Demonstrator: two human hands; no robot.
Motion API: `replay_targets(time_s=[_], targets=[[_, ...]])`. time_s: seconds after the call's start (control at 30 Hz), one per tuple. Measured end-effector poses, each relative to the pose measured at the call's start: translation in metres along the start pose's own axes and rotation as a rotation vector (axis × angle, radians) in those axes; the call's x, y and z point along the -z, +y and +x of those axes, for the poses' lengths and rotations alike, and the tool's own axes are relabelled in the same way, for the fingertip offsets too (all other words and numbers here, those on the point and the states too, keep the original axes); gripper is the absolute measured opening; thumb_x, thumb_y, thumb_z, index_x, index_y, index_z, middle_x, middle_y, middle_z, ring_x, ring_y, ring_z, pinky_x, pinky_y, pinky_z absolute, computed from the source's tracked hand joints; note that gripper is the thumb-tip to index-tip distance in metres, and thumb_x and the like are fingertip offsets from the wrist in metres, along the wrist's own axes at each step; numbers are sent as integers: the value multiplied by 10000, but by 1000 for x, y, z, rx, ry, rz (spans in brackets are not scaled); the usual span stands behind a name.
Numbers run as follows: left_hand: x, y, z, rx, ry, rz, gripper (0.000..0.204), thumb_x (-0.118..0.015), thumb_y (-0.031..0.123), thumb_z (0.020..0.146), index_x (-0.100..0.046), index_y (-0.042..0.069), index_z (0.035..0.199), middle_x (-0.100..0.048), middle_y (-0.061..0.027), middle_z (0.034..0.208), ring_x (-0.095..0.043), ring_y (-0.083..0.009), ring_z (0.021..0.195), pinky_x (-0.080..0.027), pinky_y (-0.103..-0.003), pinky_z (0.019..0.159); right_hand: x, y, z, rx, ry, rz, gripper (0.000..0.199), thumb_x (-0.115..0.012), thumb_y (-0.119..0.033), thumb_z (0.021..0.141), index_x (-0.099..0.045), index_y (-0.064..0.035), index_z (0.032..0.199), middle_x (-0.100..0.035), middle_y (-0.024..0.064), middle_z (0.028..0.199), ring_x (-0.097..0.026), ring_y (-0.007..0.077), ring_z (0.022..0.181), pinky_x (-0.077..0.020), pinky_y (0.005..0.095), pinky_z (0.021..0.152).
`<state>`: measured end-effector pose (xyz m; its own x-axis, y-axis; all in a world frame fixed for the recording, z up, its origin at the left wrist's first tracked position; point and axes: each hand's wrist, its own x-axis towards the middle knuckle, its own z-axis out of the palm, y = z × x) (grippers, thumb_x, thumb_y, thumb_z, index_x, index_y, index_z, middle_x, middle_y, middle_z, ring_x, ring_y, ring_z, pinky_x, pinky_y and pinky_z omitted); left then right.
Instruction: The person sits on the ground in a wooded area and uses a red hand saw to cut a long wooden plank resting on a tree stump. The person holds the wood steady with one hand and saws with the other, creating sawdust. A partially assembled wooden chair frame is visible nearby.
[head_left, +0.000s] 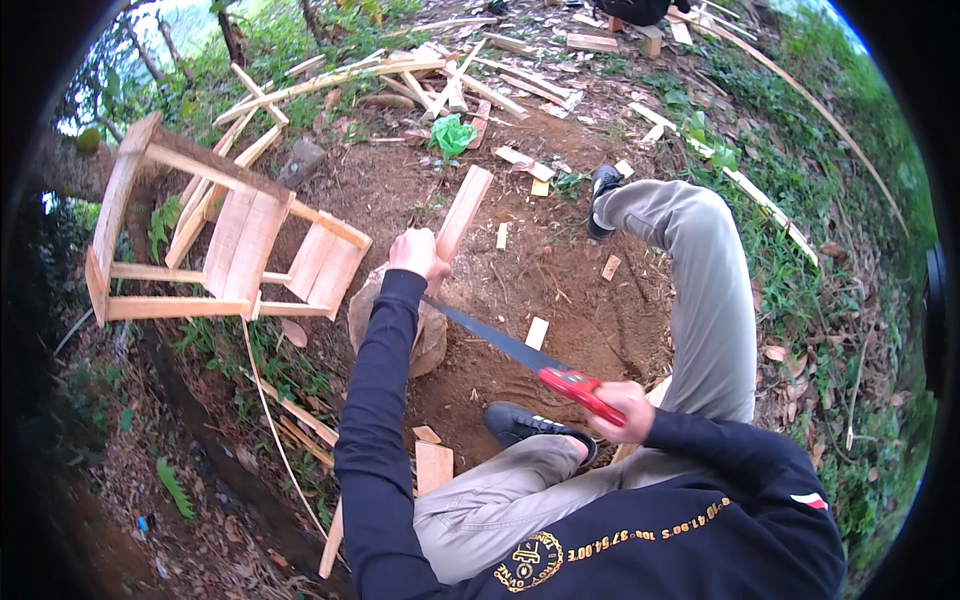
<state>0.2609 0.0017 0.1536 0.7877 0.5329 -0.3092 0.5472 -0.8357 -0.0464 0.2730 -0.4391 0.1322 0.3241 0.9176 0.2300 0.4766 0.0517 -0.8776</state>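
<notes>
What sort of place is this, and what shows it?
Likely an outdoor woodworking spot: there is bare soil, a slatted wooden frame on the left, and a red-handled saw in the right hand.

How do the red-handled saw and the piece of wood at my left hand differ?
The saw has a red handle and grey blade; the piece of wood is pale tan. The saw is in your right hand, the piece of wood in your left hand. Both are long.

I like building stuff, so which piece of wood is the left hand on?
The board near the tip of the saw; the left hand grips it, while other loose pieces lie away from that hand.
</notes>
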Motion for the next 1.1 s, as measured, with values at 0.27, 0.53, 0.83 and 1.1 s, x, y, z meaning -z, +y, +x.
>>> replay_targets(time_s=[0.27,0.53,0.83,1.1], targets=[[18,-7,-13,-63,-60,-150,746,-919,493,554,-720,5,1083,-713,-223,1046,-688,-336,1023,-527,-401,942,85,-74,-64,-189,95,-96,82,-655,30,722,-586,-14,728,-515,108,595,-535,289,489,-419,393,485],[46,-16,-25,-78,-256,-365,578,-883,400,666,-724,-19,1029,-725,-131,850,-710,-174,713,-582,-307,590,76,-76,-48,-292,289,-196,66,-650,1,804,-597,9,766,-519,113,601,-547,259,488,-410,342,493],[49,-45,-41,-105,-456,-620,537,-830,444,764,-711,3,1045,-715,-79,903,-694,-160,755,-577,-297,645,113,-70,1,-336,505,-62,205,-570,-148,974,-611,24,871,-493,-10,604,-462,77,528,-359,233,536],[27,-67,-55,-159,-272,-654,567,-821,485,732,-711,20,1037,-720,-97,916,-690,-199,797,-553,-337,685,131,-59,134,-82,783,210,423,-489,-188,1051,-362,-116,654,-321,-29,544,-307,73,479,-258,253,487]])
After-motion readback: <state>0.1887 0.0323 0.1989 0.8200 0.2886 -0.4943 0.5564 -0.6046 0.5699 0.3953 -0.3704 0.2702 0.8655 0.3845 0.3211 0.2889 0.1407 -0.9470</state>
